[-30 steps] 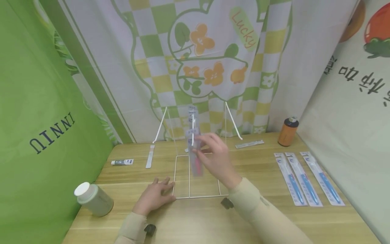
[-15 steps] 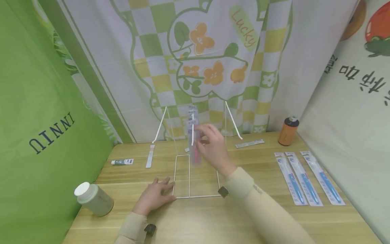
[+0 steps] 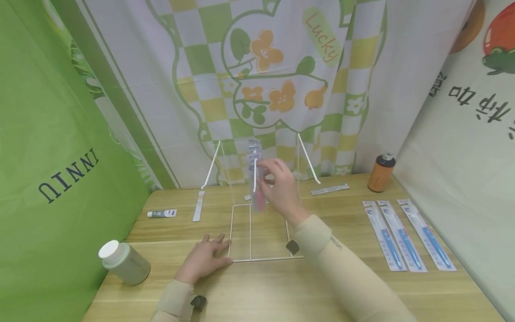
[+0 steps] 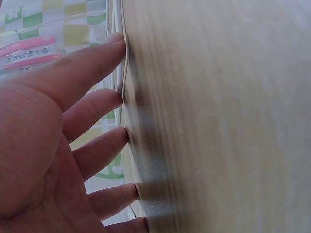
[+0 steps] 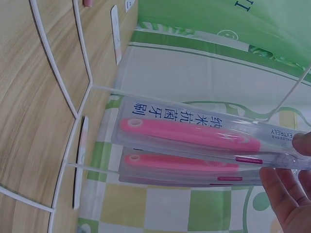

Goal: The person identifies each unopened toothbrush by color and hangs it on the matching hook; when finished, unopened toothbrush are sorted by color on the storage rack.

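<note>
1. While the left hand is lying flat on the table, fingers straight against the rack base, the right hand is pinching a toothbrush pack; 
2. It is moving the pack farther back onto the rack's hook than a second ago; hanging looks nearly done.

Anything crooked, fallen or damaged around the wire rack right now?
Nothing stands out. The pink toothbrush packs hang straight on the rack's hook, with the right hand at them; the left hand rests flat at the rack's base. The three blue packs lie in a neat row, and both bottles stand upright.
</note>
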Motion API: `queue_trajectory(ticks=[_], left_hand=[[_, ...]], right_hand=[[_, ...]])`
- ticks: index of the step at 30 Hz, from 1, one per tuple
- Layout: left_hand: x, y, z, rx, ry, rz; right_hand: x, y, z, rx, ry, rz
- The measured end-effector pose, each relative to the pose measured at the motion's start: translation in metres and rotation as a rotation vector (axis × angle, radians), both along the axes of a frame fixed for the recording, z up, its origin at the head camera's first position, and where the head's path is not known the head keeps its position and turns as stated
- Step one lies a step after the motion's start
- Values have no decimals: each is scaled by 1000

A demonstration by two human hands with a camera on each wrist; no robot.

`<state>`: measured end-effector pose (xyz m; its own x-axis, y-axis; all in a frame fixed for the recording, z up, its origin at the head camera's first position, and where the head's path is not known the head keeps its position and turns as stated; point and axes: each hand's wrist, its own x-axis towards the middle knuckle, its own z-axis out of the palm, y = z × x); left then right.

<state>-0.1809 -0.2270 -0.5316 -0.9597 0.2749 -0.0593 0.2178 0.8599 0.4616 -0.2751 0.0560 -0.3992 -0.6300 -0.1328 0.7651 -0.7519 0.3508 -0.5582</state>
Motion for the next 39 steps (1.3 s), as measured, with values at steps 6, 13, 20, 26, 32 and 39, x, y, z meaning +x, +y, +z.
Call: queue_trajectory(ticks=[6,13,20,26,32,39], left_hand=[[-1,0,-1,-2,3,-1],[-2,-1,-2,-3,5,-8],[-2,-1,-2,-7,1,-8],[-2,-1,-1,-7,0,-3],[-1,0,1,-7,-5,0],[1,1,3,3,0,-6]], right_hand=[[-3,0,-1,-1,7,-9],[-5,-1,-3,-18,14,-5],[-5,-1,-5,-37,28,5],[-6,0,-8,-46,54,-11],[-4,11,-15,-63,59,-1],[5,55,-32,-11,-47,13]])
